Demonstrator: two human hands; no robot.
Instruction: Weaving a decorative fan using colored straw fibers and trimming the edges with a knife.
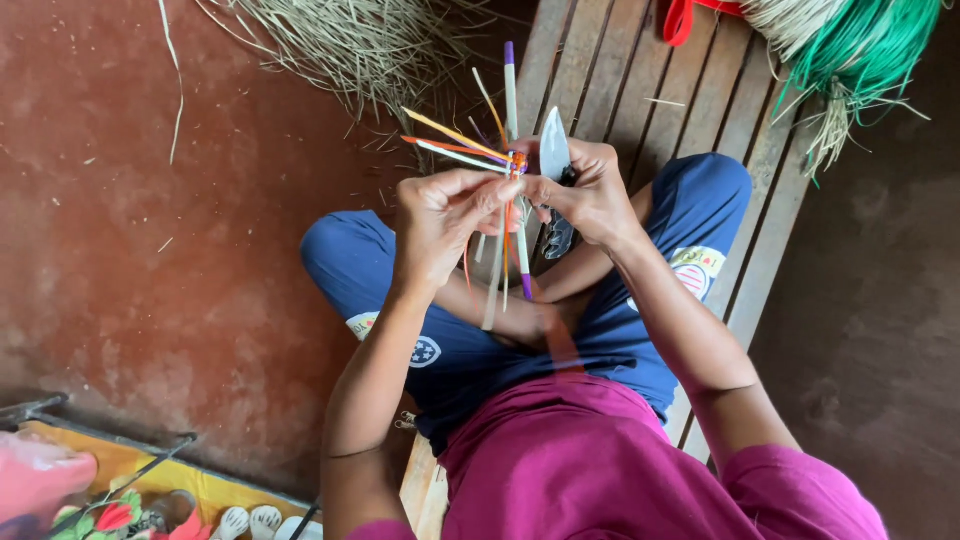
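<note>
Coloured strips (510, 170), mostly upright, fanned left.

You are looking down on a reddish-brown floor (150, 250), mottled and scuffed, spreading across the left side and running darker along the right edge. A slatted wooden bench (640, 70) is stretching from near to far through the middle. A heap of dry pale straw (350, 40) is lying far left of it. Bundles of green and cream fibre (850, 50) are resting at the far right, beside a red strap (690, 15). A yellow tray (130, 470) is sitting near left. Soft, even light is falling throughout.
</note>
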